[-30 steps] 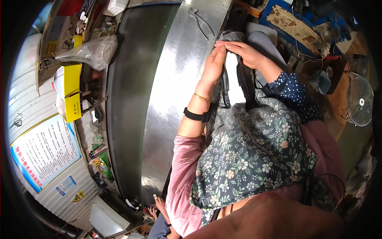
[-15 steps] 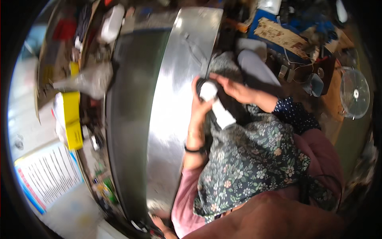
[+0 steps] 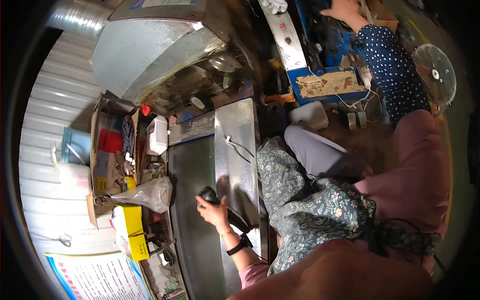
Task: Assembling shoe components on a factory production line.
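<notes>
My left hand (image 3: 214, 213) is over the dark belt, beside the bright metal ledge (image 3: 236, 117). Its thumb and fingers are round the rounded end of what looks like a black shoe (image 3: 207, 194); the wrist hides part of it. I cannot tell whether the shoe touches the belt. A pair of dark-handled pliers (image 3: 240, 150) lies on the ledge, farther away. Up at the top right, my right hand (image 3: 345, 11) reaches out beside a cardboard box (image 3: 384, 16), its fingers apart and nothing visible in them.
The dark belt (image 3: 192, 175) runs along my left side under a large metal hood (image 3: 155, 55). Beyond it stand a yellow box (image 3: 136, 235), a plastic bag (image 3: 150, 194) and a white bottle (image 3: 157, 135). A blue machine (image 3: 330, 95) with white cables stands ahead right, near a round clear fan (image 3: 435, 74).
My hands were together on a black and white item over the ledge's edge. The left has moved left over the belt; the right has gone far up and right. The whole view has shifted.
</notes>
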A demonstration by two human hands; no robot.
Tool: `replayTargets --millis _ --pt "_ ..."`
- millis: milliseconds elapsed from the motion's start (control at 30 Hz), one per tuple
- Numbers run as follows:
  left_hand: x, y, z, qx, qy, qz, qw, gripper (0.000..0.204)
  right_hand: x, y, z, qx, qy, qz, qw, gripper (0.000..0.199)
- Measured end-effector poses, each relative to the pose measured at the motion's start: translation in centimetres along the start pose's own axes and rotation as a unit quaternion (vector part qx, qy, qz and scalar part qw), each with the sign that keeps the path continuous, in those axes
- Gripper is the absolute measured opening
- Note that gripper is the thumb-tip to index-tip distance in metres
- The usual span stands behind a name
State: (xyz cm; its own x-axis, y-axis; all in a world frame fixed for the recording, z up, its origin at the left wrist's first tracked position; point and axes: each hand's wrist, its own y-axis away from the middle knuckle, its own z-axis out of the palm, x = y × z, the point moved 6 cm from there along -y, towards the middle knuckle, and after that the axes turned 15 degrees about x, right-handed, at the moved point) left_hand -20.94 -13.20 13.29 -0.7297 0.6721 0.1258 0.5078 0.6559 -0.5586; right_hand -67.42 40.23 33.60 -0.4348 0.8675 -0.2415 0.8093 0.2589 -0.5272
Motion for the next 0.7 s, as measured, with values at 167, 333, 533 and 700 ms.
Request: replayTargets --millis 167,333,533,700 --pt "7.8 4.5 4.7 -0.093 0.104 0.119 0.983 0.087 19.1 4.3 -1.1 0.278 0.208 0.243 0.906 0.077" --pt "10.4 8.5 0.9 -0.156 0.504 -0.061 0.847 0.050 10.6 6.6 0.2 0.306 0.120 0.074 0.941 0.067" --pt "20.6 6.6 -1.5 -0.251 0.708 -0.176 0.636 0.035 -8.8 18.3 1.4 0.276 -0.307 -0.069 0.908 0.078" --pt "22.6 5.2 0.9 -0.212 0.755 -0.410 0.467 0.075 -24.8 29.6 7.2 0.061 -0.451 -0.157 0.876 0.096"
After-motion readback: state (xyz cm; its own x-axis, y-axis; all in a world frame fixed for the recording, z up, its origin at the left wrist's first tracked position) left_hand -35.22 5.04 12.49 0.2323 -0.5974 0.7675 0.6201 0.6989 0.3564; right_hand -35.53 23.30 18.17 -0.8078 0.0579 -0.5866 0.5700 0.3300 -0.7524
